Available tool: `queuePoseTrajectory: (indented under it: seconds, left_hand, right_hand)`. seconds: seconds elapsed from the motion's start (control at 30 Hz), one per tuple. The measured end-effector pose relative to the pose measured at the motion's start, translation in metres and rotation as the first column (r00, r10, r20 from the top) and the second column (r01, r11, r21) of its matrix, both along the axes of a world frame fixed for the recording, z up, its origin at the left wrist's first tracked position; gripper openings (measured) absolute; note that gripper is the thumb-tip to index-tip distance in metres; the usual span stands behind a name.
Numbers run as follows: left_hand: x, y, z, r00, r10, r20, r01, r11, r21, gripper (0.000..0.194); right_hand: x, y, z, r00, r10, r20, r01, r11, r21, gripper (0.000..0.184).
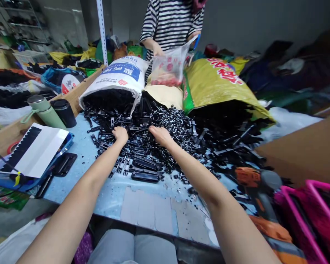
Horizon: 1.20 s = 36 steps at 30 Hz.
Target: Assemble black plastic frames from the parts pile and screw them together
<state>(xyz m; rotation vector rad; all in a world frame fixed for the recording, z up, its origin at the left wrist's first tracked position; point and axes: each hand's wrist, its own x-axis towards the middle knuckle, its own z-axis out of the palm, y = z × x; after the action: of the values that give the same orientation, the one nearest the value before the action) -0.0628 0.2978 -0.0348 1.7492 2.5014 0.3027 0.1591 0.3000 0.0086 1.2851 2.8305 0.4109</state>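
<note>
A big heap of small black plastic parts (181, 128) spills over the light blue table (79, 176) from open sacks. My left hand (120, 134) reaches into the near left side of the heap, fingers curled down among the parts. My right hand (160, 134) lies on the heap just beside it, fingers dug in and partly hidden. What either hand holds is hidden. Several longer flat black pieces (145, 170) lie in a row on the table just in front of my hands.
A white sack (118, 79), a tan sack (165, 95) and a yellow sack (217, 82) lie open at the back. A person in a striped shirt (170, 22) holds a clear bag (169, 68). Two flasks (53, 113), a blue tray (30, 157), a cardboard box (305, 150) and a pink basket (313, 212) stand around.
</note>
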Motion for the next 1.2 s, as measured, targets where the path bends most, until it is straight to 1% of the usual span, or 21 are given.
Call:
queuePoseTrajectory:
  seconds: [0.1, 0.2, 0.27, 0.37, 0.43, 0.5, 0.57, 0.63, 0.7, 0.73, 0.77, 0.8, 0.87, 0.9, 0.93, 1.0, 1.03, 1.07, 1.1, 1.13, 1.2]
  left_hand:
    - [-0.006, -0.022, 0.006, 1.000, -0.015, 0.008, 0.014, 0.999, 0.047, 0.032]
    - [-0.015, -0.046, 0.012, 0.999, -0.049, 0.021, 0.047, 0.996, 0.077, 0.030]
    - [-0.018, -0.065, 0.016, 0.996, -0.079, 0.037, 0.075, 0.992, 0.104, 0.031]
    - [-0.018, -0.098, 0.021, 0.985, -0.160, 0.069, 0.149, 0.979, 0.138, 0.037]
    - [-0.017, -0.125, 0.026, 0.970, -0.229, 0.086, 0.218, 0.968, 0.120, 0.037]
    - [-0.017, -0.156, 0.035, 0.946, -0.305, 0.106, 0.298, 0.951, 0.078, 0.033]
    - [-0.017, -0.187, 0.049, 0.910, -0.393, 0.135, 0.390, 0.920, 0.050, 0.027]
    - [-0.013, -0.216, 0.062, 0.858, -0.493, 0.147, 0.491, 0.870, 0.051, 0.022]
    - [0.000, -0.241, 0.067, 0.810, -0.573, 0.124, 0.574, 0.818, 0.033, 0.016]
    - [0.009, -0.252, 0.065, 0.793, -0.600, 0.104, 0.603, 0.798, 0.002, 0.015]
    - [0.019, -0.261, 0.059, 0.780, -0.620, 0.087, 0.625, 0.780, -0.038, 0.015]
    - [0.029, -0.268, 0.050, 0.766, -0.638, 0.078, 0.642, 0.762, -0.080, 0.016]
    - [0.045, -0.279, 0.025, 0.733, -0.676, 0.084, 0.680, 0.724, -0.116, 0.018]
    - [0.050, -0.283, 0.012, 0.714, -0.695, 0.082, 0.700, 0.707, -0.101, 0.017]
    - [0.052, -0.286, 0.000, 0.698, -0.712, 0.079, 0.716, 0.694, -0.075, 0.016]
    - [0.050, -0.290, -0.020, 0.668, -0.740, 0.074, 0.743, 0.669, -0.010, 0.011]
    - [0.048, -0.292, -0.026, 0.657, -0.748, 0.090, 0.750, 0.661, 0.018, 0.009]
    - [0.047, -0.294, -0.029, 0.653, -0.748, 0.121, 0.749, 0.661, 0.049, 0.010]
    - [0.046, -0.295, -0.030, 0.649, -0.742, 0.167, 0.740, 0.667, 0.090, 0.014]
    - [0.047, -0.297, -0.028, 0.644, -0.732, 0.223, 0.721, 0.678, 0.143, 0.020]
    - [0.054, -0.299, -0.018, 0.618, -0.706, 0.347, 0.656, 0.706, 0.268, 0.030]
  right_hand:
    - [0.039, -0.069, -0.009, 0.984, 0.166, -0.070, -0.164, 0.986, 0.045, 0.037]
    - [0.079, -0.148, -0.031, 0.960, 0.241, -0.144, -0.234, 0.970, 0.061, 0.037]
    - [0.102, -0.195, -0.047, 0.943, 0.292, -0.158, -0.290, 0.956, 0.040, 0.036]
    - [0.127, -0.247, -0.063, 0.939, 0.325, -0.110, -0.330, 0.944, -0.027, 0.037]
    - [0.139, -0.267, -0.067, 0.946, 0.313, -0.082, -0.320, 0.943, -0.093, 0.040]
    - [0.147, -0.277, -0.066, 0.956, 0.280, -0.083, -0.290, 0.943, -0.164, 0.048]
    - [0.150, -0.281, -0.064, 0.977, 0.182, -0.115, -0.201, 0.961, -0.192, 0.054]
    - [0.142, -0.281, -0.064, 0.983, 0.008, -0.184, -0.043, 0.981, -0.187, 0.050]
    - [0.124, -0.280, -0.067, 0.944, -0.196, -0.267, 0.145, 0.969, -0.200, 0.045]
    - [0.113, -0.279, -0.069, 0.911, -0.288, -0.297, 0.229, 0.949, -0.219, 0.048]
    - [0.101, -0.278, -0.072, 0.876, -0.368, -0.313, 0.301, 0.922, -0.242, 0.053]
    - [0.090, -0.277, -0.075, 0.841, -0.437, -0.318, 0.365, 0.893, -0.262, 0.057]
    - [0.075, -0.276, -0.079, 0.785, -0.529, -0.323, 0.445, 0.844, -0.300, 0.056]
    - [0.073, -0.276, -0.080, 0.765, -0.544, -0.344, 0.448, 0.834, -0.323, 0.052]
    - [0.072, -0.277, -0.080, 0.747, -0.540, -0.387, 0.420, 0.836, -0.354, 0.049]
    - [0.077, -0.281, -0.078, 0.691, -0.497, -0.524, 0.290, 0.855, -0.430, 0.044]
    - [0.079, -0.285, -0.076, 0.635, -0.489, -0.598, 0.207, 0.854, -0.478, 0.044]
    - [0.081, -0.288, -0.074, 0.558, -0.510, -0.655, 0.127, 0.832, -0.540, 0.044]
    - [0.080, -0.292, -0.073, 0.462, -0.562, -0.686, 0.052, 0.789, -0.612, 0.046]
    - [0.077, -0.295, -0.072, 0.358, -0.632, -0.688, -0.020, 0.731, -0.682, 0.049]
    - [0.064, -0.299, -0.071, 0.172, -0.761, -0.626, -0.166, 0.604, -0.780, 0.056]
